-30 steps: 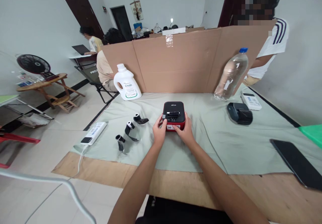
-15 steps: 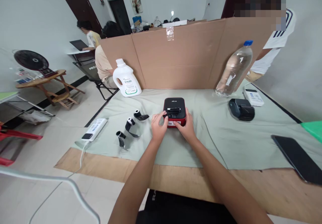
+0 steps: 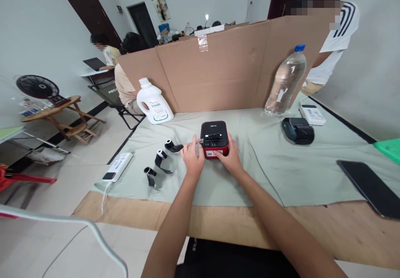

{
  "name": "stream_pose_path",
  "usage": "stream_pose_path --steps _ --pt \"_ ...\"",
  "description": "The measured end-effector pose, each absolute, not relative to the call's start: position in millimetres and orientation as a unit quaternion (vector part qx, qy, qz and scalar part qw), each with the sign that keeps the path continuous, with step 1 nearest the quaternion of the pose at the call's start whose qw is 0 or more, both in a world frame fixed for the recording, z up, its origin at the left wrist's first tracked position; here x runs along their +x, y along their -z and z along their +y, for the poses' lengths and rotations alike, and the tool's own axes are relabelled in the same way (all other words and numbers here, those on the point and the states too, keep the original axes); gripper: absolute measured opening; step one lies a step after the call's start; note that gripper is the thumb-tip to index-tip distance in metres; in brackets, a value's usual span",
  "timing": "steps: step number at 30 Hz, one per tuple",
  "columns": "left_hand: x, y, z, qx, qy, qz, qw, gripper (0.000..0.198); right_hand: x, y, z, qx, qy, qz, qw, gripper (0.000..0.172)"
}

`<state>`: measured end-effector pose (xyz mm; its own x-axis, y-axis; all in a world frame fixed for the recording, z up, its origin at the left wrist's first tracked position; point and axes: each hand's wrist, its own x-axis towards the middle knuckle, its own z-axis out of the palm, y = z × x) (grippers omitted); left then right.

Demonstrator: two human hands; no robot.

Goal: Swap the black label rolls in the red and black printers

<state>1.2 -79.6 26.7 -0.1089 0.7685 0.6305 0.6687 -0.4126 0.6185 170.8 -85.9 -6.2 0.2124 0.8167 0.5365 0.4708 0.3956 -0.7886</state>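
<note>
A small black-and-red printer (image 3: 218, 128) sits on the cloth, with a short black strip (image 3: 213, 136) sticking up from the slot in its lid. My right hand (image 3: 230, 156) grips its right side, the thumb on the front by a white label. At the front left corner, my left hand (image 3: 192, 157) has its fingers stretched out and apart, the tips touching the edge beside a small grey part. Left of that hand stand black-and-white rolls: a far one (image 3: 169, 144), a middle one (image 3: 160, 155) and a near one (image 3: 150, 173), each with a loose black tail.
Behind stands a cardboard panel (image 3: 215, 78), with a white jug (image 3: 154, 103) and a clear bottle (image 3: 286, 82) before it. To the right are a black device (image 3: 296, 131), a white power bank (image 3: 312, 114) and a phone (image 3: 368, 186). Another white power bank (image 3: 117, 167) lies left. Other people sit beyond.
My left fingers have spread and lifted slightly at the printer's left edge. My right hand keeps its hold. The whole view has shifted and tilted a little.
</note>
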Motion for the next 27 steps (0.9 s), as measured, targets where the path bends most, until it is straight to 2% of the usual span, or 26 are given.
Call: stream_pose_path --steps 13,20,27 --pt "6 -32 -84 0.707 -0.473 0.522 0.061 0.049 171 9 -85 -0.529 -0.135 -0.614 0.571 0.093" --pt "13 -32 -70 0.690 -0.497 0.507 0.142 0.057 171 8 -85 -0.519 -0.131 -0.621 0.573 0.090" --pt "13 -30 -63 0.693 -0.490 0.506 0.155 0.060 170 10 -84 -0.521 -0.132 -0.618 0.574 0.089"
